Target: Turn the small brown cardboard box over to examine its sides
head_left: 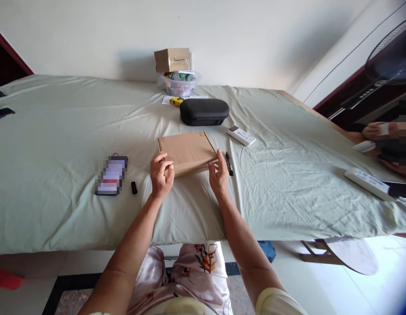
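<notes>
A flat brown cardboard box (186,151) lies on the pale green cloth of the table (58,144) in front of me. My left hand (161,174) grips its near left corner with curled fingers. My right hand (218,173) holds the near right corner, fingers pressed against the edge. A black marker (229,163) lies just right of my right hand. Its black cap (134,187) rests left of my left hand.
A phone (111,175) lies at the left. Behind the box sit a black zip case (204,111), a white remote (241,135), a yellow object (176,101), and a plastic tub (179,83) with a small carton (171,59) on top. Another person's hand (375,130) and a fan (391,57) are at the right.
</notes>
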A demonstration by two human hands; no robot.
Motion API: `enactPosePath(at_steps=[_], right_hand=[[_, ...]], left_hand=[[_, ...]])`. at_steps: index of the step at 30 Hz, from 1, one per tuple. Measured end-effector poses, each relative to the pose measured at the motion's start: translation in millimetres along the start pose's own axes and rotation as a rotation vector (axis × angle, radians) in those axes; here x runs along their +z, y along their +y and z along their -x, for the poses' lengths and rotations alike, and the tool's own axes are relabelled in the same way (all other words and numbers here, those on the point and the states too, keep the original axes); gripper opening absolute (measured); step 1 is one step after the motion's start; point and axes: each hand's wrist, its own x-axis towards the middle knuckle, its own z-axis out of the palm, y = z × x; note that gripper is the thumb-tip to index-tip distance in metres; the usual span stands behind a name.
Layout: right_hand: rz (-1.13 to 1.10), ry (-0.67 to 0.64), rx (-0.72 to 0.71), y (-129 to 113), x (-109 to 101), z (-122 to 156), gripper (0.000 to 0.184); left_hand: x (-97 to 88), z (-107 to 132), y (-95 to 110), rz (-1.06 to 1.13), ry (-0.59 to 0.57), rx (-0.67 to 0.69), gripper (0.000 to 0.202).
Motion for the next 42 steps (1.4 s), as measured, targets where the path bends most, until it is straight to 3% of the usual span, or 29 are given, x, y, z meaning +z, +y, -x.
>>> enactPosePath(at_steps=[2, 5, 7, 9, 14, 17, 21, 23, 27, 33, 35, 42], right_hand=[[-0.129, -0.02, 0.104, -0.8, 2.0, 0.4, 0.07], [-0.162, -0.077, 0.205, -2.3, 2.1, -0.9, 0.056], [-0.126, -0.119, 0.238, -1.9, 0.4, -3.0, 0.049], [-0.08, -0.15, 0.259, -0.7, -1.3, -5.0, 0.045], [0.058, -0.25, 0.282, 0.4, -1.4, -5.1, 0.037], [0.222, -0.319, 0.246, 0.9, -0.7, -3.7, 0.031], [0.249, -0.318, 0.233, 4.0, 0.0, -3.2, 0.03], [0.172, -0.278, 0.232, 5.5, 1.1, -3.0, 0.031], [0.025, -0.114, 0.157, 3.3, 6.8, 0.9, 0.032], [0.061, 0.072, 0.107, -13.7, 22.5, 15.8, 0.065], [0.108, 0.107, 0.106, -20.1, 27.1, 19.7, 0.072], [0.101, 0.059, 0.229, -29.5, 26.9, 17.3, 0.066]], left_hand=[[1.7, 1.7, -3.2, 0.039, 0.041, -0.151, 0.027], [5.3, 2.7, -12.6, 0.093, 0.103, -0.459, 0.05], [6.5, 2.2, -19.7, 0.113, 0.051, -0.641, 0.047], [5.8, 1.2, -24.9, 0.101, -0.059, -0.715, 0.039], [-1.0, -1.9, -23.0, -0.116, -0.23, -0.65, 0.031], [-3.8, -2.8, -16.1, -0.366, -0.355, -0.619, 0.026], [-4.0, -2.8, -12.5, -0.6, -0.458, -0.603, 0.013], [-2.3, -2.0, -14.9, -0.57, -0.423, -0.596, 0.012], [4.4, 3.0, -20.2, -0.302, -0.206, -0.552, 0.031], [15.2, 13.3, -9.5, -0.221, -0.124, -0.533, 0.11], [17.8, 15.1, -3.8, -0.255, -0.105, -0.542, 0.125], [21.3, 17.3, 0.2, -0.247, -0.041, -0.583, 0.13]])
